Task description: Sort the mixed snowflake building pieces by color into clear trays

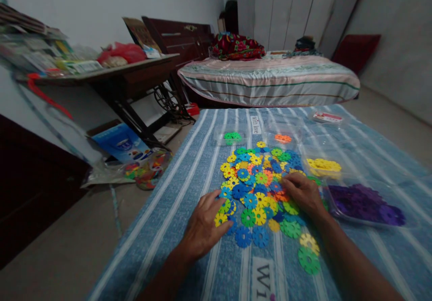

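A heap of flat plastic snowflake discs [259, 179] in blue, yellow, green and orange lies on a blue striped cloth [202, 166]. My left hand [204, 224] rests palm down at the heap's left edge, fingers spread over yellow and blue discs. My right hand [302, 192] lies on the heap's right side, fingers curled down onto orange and green discs. Clear trays hold sorted discs: purple [366, 202], yellow [323, 165], orange [282, 137] and green [232, 136].
A mattress with striped bedding [270, 80] lies beyond the cloth. To the left are a sewing-machine table [111, 78] piled with papers, a blue box [122, 147] and a bag of more discs [148, 170] on the floor. White cupboards [286, 8] stand at the back.
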Demonstrator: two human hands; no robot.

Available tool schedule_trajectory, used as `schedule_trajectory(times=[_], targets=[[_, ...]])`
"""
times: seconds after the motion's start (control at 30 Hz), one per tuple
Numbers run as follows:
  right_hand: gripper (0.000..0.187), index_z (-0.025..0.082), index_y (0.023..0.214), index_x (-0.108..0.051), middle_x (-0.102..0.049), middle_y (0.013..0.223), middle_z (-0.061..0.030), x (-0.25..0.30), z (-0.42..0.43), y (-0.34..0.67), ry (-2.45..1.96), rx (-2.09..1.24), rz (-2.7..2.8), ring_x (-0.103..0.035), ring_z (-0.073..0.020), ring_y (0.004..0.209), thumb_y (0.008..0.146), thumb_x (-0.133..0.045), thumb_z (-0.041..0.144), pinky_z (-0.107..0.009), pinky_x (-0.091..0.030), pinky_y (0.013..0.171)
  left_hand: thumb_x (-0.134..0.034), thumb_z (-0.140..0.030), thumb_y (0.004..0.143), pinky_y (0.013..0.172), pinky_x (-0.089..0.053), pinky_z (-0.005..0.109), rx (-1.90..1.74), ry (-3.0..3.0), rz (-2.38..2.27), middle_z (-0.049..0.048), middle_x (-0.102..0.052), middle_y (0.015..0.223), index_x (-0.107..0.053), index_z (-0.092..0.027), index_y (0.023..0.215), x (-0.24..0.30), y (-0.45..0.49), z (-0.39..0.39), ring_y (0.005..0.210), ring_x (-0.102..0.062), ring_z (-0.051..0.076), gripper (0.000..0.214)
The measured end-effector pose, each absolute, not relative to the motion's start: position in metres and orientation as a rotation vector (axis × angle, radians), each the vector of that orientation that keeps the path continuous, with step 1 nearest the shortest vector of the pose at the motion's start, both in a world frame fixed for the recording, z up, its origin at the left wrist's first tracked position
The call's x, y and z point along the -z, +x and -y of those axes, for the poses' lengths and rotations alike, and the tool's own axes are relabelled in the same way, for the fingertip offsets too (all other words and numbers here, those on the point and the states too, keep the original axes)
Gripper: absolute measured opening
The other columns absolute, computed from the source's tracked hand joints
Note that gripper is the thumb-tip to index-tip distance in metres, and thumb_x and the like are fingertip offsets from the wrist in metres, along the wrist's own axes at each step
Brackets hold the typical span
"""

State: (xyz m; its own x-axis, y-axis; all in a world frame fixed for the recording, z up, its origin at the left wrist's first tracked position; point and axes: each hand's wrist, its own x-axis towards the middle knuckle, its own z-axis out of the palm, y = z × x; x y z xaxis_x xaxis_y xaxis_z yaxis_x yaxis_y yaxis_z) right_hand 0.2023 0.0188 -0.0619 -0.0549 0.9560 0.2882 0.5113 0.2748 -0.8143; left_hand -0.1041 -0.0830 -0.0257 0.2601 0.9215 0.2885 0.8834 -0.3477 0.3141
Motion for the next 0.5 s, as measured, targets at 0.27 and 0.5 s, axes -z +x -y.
schedule_trajectory(times=[0.27,0.5], targets=[[0.027,0.02,0.071,-0.067,-0.063,0.072,-0.0028,0.067,-0.018,0.202,-1.363,-0.625,1.699,-0.058,-0.0194,0.07,0.081,-0.056,0.043,-0.032,-0.045,0.068,-0.056,-0.032,0.089,0.103,-0.046,0.05,-0.697,2.541,-1.646,0.0179,-0.055,0.137,-0.053,-0.016,0.131,0.053,-0.096,0.101,0.127,-0.052,0.031,0.045],[0.029,0.02,0.071,-0.066,-0.062,0.072,-0.0028,0.068,-0.019,0.201,-1.414,-0.544,1.738,-0.057,-0.0187,0.069,0.082,-0.053,0.043,-0.031,-0.044,0.068,-0.044,-0.018,0.093,0.1,-0.051,0.044,-0.835,2.563,-1.587,0.0148,-0.062,0.128,-0.056,-0.015,0.125,0.057,-0.092,0.099,0.12,-0.058,0.025,0.034]])
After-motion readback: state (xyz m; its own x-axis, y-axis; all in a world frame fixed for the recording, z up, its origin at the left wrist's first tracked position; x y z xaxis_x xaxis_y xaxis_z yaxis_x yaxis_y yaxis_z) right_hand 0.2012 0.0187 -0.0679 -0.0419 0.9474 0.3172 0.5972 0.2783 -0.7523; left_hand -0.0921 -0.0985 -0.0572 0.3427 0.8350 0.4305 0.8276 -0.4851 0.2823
